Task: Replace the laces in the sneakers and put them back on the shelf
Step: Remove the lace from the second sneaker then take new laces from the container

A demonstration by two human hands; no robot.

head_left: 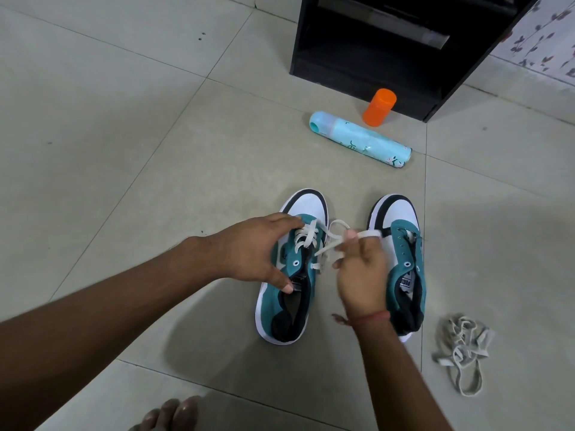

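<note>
Two teal, white and black sneakers stand side by side on the tiled floor. The left sneaker (280, 306) has a white lace (311, 237) threaded through its lower eyelets. My left hand (255, 250) grips this shoe across the upper, thumb at the tongue. My right hand (364, 269) pinches the loose end of the white lace between the shoes. The right sneaker (404, 244) has bare eyelets. A pile of grey laces (463, 346) lies on the floor to the right.
A black shelf unit (389, 51) stands at the back right. In front of it lie a light-blue spray can (361, 138) and an upright orange cap (379, 107). My toes (174, 415) show at the bottom edge. A floral wall panel (544, 35) is at far right.
</note>
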